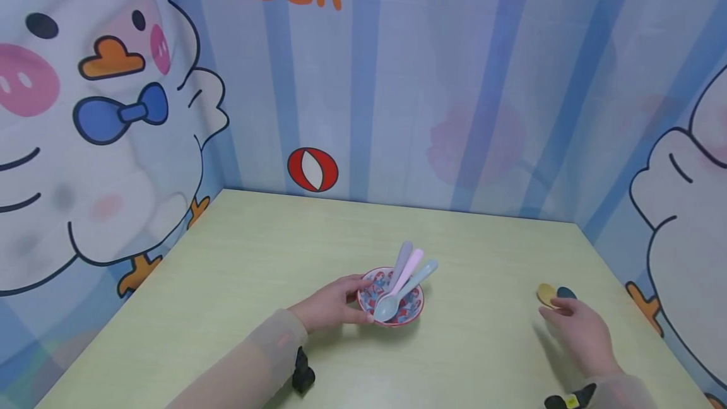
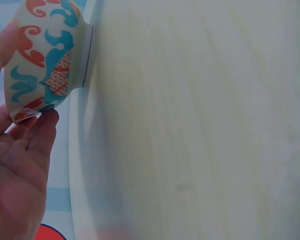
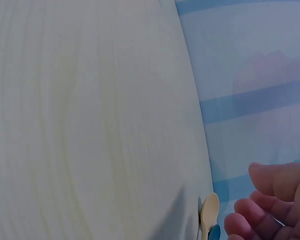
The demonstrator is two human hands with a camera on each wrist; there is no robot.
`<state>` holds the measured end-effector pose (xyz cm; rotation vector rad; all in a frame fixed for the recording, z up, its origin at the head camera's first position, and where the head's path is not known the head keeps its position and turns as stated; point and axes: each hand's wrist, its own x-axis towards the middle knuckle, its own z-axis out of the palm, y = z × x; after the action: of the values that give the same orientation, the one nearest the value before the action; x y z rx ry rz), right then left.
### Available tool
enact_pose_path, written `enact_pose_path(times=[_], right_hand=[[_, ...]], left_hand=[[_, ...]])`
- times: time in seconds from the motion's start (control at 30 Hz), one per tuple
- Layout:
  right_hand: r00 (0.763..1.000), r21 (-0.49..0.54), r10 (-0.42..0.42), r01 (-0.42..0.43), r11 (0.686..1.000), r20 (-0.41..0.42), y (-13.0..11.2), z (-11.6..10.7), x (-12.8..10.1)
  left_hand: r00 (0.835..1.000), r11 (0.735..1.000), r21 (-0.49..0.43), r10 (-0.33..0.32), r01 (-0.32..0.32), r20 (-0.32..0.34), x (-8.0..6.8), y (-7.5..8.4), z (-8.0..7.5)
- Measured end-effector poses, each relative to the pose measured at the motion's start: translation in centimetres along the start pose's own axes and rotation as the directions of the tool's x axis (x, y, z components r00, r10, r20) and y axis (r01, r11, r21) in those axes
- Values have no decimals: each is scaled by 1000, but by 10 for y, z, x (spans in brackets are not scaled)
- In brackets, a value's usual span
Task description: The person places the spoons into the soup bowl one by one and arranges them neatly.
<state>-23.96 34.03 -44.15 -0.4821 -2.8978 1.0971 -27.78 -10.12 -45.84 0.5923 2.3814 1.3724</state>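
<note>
My left hand (image 1: 335, 302) grips the side of a small patterned bowl (image 1: 410, 309), thumb and fingers at its rim. Red and blue designs cover the outside of the bowl (image 2: 45, 60) in the left wrist view. Inside it lean a purple spoon (image 1: 401, 262), a pink spoon (image 1: 410, 266) and a light blue spoon (image 1: 417, 278), handles pointing up and right. My right hand (image 1: 585, 333), fingers loosely bent and holding nothing, hovers by a yellow spoon (image 1: 546, 293) and a dark blue spoon (image 1: 566, 293). Their handles are hidden behind the hand in the head view.
A pale wood-grain table (image 1: 272, 232) lies under everything. Fabric walls with duck pictures and blue stripes (image 1: 397, 81) rise at its back and sides. Black straps, such as the one at my left wrist (image 1: 303, 374), sit on both sleeves.
</note>
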Motion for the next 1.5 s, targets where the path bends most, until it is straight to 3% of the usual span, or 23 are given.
enact_pose_path(times=[0.3,0.7,1.13,1.5], right_hand=[[994,-75,92,-96,993,-52,15,-6,2],[977,-113,206,-212,971,-63,24,1,4],[972,-132,223,-232,964,-81,34,4,6],[972,-110,229,-234,966,-60,33,2,3]], left_hand=[[1000,999,36,-4,4,-8,-2,3,0],[1000,1000,15,0,0,-7,-3,3,0],[1000,999,40,-9,10,-12,-1,1,0],[1000,1000,-13,0,0,2,-1,0,1]])
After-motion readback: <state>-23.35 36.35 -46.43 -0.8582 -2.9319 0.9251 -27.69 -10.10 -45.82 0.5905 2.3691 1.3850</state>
